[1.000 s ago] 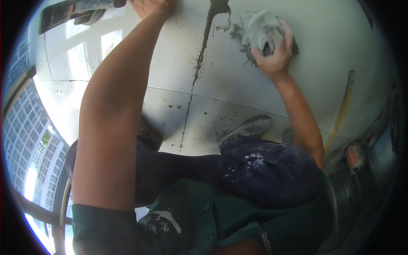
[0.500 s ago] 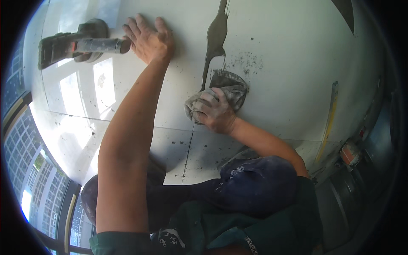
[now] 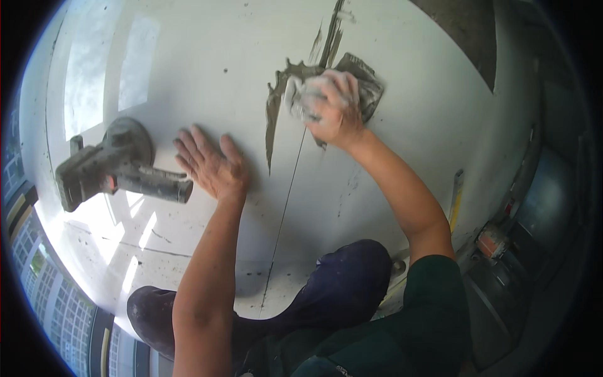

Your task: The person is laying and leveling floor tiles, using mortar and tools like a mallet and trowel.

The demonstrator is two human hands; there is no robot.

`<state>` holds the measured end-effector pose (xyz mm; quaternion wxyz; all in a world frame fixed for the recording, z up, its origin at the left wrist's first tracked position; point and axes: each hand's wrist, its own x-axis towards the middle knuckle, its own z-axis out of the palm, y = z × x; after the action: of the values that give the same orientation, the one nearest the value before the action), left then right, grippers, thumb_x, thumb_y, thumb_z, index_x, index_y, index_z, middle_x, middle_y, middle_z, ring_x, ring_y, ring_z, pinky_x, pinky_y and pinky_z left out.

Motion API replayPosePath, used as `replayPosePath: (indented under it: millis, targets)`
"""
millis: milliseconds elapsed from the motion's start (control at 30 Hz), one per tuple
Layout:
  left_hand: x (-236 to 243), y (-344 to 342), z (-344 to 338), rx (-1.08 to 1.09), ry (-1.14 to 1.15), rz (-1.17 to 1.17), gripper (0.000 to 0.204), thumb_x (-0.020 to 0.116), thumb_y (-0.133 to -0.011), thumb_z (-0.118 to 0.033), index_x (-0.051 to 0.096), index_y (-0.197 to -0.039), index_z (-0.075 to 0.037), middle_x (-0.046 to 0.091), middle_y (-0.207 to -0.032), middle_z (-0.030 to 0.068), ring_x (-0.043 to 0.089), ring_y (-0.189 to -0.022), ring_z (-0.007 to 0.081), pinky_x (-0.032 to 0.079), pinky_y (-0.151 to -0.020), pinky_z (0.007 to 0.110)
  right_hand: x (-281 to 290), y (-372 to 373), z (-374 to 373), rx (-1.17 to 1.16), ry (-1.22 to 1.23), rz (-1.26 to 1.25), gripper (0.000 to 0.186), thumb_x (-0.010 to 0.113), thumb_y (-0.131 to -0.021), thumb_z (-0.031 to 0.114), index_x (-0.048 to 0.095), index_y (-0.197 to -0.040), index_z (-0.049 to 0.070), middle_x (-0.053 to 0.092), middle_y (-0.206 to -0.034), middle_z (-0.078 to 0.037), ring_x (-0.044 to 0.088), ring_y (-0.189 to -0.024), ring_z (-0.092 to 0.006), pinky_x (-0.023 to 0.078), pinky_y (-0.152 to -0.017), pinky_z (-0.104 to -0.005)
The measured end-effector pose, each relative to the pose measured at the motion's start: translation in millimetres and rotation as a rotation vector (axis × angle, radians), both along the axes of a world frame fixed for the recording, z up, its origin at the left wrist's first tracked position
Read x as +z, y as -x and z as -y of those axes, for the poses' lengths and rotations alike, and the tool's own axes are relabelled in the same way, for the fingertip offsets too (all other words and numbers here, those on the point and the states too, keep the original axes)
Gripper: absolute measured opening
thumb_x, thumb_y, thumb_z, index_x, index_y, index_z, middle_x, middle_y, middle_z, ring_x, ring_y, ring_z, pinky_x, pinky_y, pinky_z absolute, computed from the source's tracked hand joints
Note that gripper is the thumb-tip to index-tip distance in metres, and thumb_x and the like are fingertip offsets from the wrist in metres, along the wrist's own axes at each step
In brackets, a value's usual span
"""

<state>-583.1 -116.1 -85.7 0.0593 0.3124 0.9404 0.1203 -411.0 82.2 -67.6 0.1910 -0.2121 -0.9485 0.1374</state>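
My right hand (image 3: 339,116) grips a crumpled, grey-stained cloth (image 3: 370,85) and presses it onto the pale, glossy tiled floor (image 3: 251,38). The cloth sits over a dark joint between tiles, and motion blurs its left part. Wet grey paste (image 3: 275,100) is smeared beside it, with a ragged edge and a streak trailing towards me. More paste lies along the joint beyond the cloth. My left hand (image 3: 215,164) rests flat on the tile with its fingers spread, holding nothing. Just left of it stands a dusty handheld power tool (image 3: 122,163) with a round pad; its handle ends near my wrist.
My knees (image 3: 355,273) are on the near tiles. A yellow-edged strip (image 3: 456,201) lies at the right, and beyond it is an orange-red block-like item (image 3: 493,242) among dark objects. A bare grey-brown area (image 3: 468,38) shows at the far right. Window frames (image 3: 22,207) edge the left.
My right hand has pushed the cloth away from me along the joint, spreading the narrow paste strip into a wide smear. My left hand stays flat near the tool. The view has shifted forward.
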Motion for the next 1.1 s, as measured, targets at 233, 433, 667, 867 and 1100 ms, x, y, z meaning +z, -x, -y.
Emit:
replayPosePath:
  millis: [233,433,667,867,1100]
  targets:
    - [4.1,1.2,-1.6,-0.012,0.027,0.028,0.072,0.05,-0.097,-0.038,0.029,-0.155,-0.001,0.026,-0.163,0.0226,0.014,-0.154,0.0382,0.005,-0.125,0.052,-18.1,54.1,-231.8,-0.219,-0.186,-0.006,0.037,0.081,-0.066,0.029,0.077,-0.1,0.014,0.062,-0.119,-0.006,0.052,-0.12,-0.0316,0.037,-0.104,-0.049]
    - [2.9,0.6,-0.6,-0.02,0.024,0.04,0.073,0.048,-0.098,-0.043,0.03,-0.155,-0.002,0.025,-0.163,0.0226,0.015,-0.153,0.0403,0.006,-0.125,0.055,6.9,64.1,-347.6,-0.59,-0.338,-0.175,0.051,0.079,-0.073,0.034,0.072,-0.116,0.009,0.062,-0.125,-0.009,0.058,-0.119,-0.0319,0.046,-0.102,-0.0434]
    - [3.8,1.9,-0.4,-0.011,0.029,0.083,0.072,0.048,-0.097,-0.04,0.031,-0.155,-0.001,0.024,-0.164,0.0221,0.013,-0.154,0.0385,0.005,-0.125,0.053,68.6,65.3,-331.1,-0.499,-0.335,0.016,0.049,0.079,-0.074,0.031,0.071,-0.115,0.006,0.06,-0.13,-0.014,0.059,-0.118,-0.0331,0.049,-0.099,-0.0421]
    - [-0.7,0.0,-5.7,-0.003,-0.012,0.074,0.069,0.046,-0.099,-0.037,0.03,-0.155,-0.001,0.023,-0.164,0.0216,0.012,-0.154,0.0384,0.003,-0.125,0.053,103.9,47.1,-172.7,-0.18,-0.353,-0.075,0.037,0.083,-0.068,0.016,0.074,-0.103,0.008,0.059,-0.128,-0.011,0.055,-0.116,-0.0355,0.044,-0.1,-0.0475]
    - [-1.2,1.5,0.5,-0.001,-0.001,0.058,0.065,0.043,-0.1,-0.035,0.032,-0.155,-0.002,0.024,-0.163,0.0211,0.012,-0.154,0.0377,0.003,-0.125,0.052,108.9,10.8,-15.7,-0.318,0.626,-0.267,0.048,0.077,-0.076,0.007,0.06,-0.121,0.002,0.06,-0.122,-0.013,0.059,-0.112,-0.0263,0.047,-0.097,-0.0374]
